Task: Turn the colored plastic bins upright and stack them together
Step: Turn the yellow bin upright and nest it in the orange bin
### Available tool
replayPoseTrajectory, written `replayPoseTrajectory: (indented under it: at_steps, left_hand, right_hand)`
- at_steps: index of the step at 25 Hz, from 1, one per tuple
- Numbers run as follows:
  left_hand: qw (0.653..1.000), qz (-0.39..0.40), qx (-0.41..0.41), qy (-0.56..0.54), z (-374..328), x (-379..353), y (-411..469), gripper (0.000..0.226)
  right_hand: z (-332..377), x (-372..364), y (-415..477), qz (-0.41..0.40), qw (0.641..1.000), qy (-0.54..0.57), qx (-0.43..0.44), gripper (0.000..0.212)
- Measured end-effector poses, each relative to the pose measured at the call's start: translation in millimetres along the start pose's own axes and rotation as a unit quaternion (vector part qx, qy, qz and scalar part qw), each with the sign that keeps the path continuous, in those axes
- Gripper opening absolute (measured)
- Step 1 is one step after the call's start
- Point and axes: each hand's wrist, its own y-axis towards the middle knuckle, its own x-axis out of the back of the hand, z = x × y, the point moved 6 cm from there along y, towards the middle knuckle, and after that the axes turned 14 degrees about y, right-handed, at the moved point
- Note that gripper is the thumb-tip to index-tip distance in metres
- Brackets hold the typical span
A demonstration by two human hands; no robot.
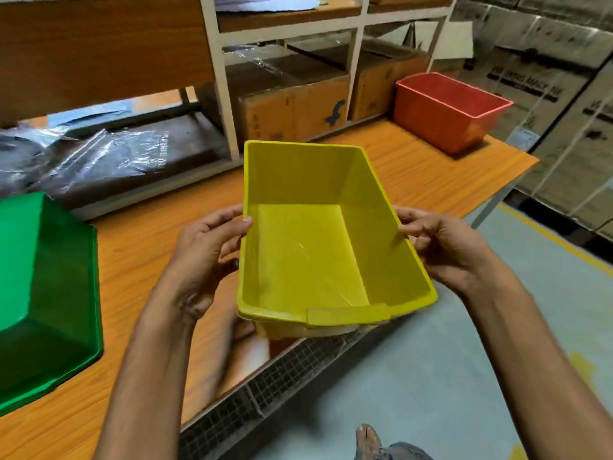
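A yellow plastic bin (315,247) is held upright above the near edge of the wooden table (414,174), its open top facing me. My left hand (205,257) grips its left rim and my right hand (444,247) grips its right rim. A red bin (444,111) stands upright at the far right end of the table. A green bin (46,293) lies upside down at the left, its base facing up.
Behind the table is a white-framed shelf unit (229,104) with cardboard boxes (292,107) and plastic-wrapped bundles (99,157). Stacked cartons (564,94) line the right side. A wire mesh panel (265,393) runs under the table edge, beside grey floor (431,376).
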Motion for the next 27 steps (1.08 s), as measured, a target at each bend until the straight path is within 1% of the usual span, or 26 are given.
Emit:
replayPoseTrajectory:
  at_steps: [2, 5, 7, 8, 10, 13, 15, 18, 21, 22, 24, 27]
  left_hand:
    - [0.999, 0.021, 0.026, 0.001, -3, -38, 7, 0.012]
    - [0.997, 0.056, 0.053, -0.006, -8, -97, 8, 0.012]
    - [0.996, 0.066, 0.062, -0.002, -9, -139, 6, 0.007]
    - [0.995, 0.072, 0.066, 0.004, -9, -160, 5, 0.006]
    - [0.994, 0.082, 0.068, 0.023, -6, -203, 0, 0.007]
    - [0.991, 0.093, 0.067, 0.064, 5, -278, -10, 0.018]
    - [0.991, 0.103, 0.063, 0.06, 14, -328, -15, 0.026]
    - [0.99, 0.119, 0.065, 0.045, 33, -411, -13, 0.02]
    - [0.984, 0.147, 0.079, 0.061, 42, -483, -8, 0.013]
    - [0.981, 0.163, 0.084, 0.066, 44, -505, -5, 0.013]
    - [0.974, 0.202, 0.073, 0.066, 43, -546, 2, 0.019]
    - [0.97, 0.231, 0.012, 0.081, 35, -599, 24, 0.041]
  right_hand:
    - [13, 35, -18, -0.012, 0.998, 0.055, -0.022, 0.057]
    - [34, 78, -47, -0.018, 0.997, 0.081, -0.006, 0.045]
    - [46, 120, -68, -0.062, 0.994, 0.093, -0.004, 0.054]
    - [51, 139, -79, -0.072, 0.994, 0.086, -0.009, 0.057]
    - [62, 180, -99, -0.072, 0.994, 0.078, -0.011, 0.056]
    - [85, 236, -132, -0.084, 0.99, 0.116, 0.016, 0.046]
    - [99, 272, -148, -0.099, 0.987, 0.119, 0.039, 0.046]
    - [123, 345, -165, -0.133, 0.983, 0.112, 0.064, 0.055]
    - [147, 410, -179, -0.166, 0.975, 0.128, 0.08, 0.056]
    - [155, 427, -182, -0.163, 0.974, 0.131, 0.084, 0.054]
    - [174, 459, -187, -0.179, 0.973, 0.1, 0.11, 0.048]
    - [205, 501, -182, -0.215, 0.962, 0.002, 0.166, 0.055]
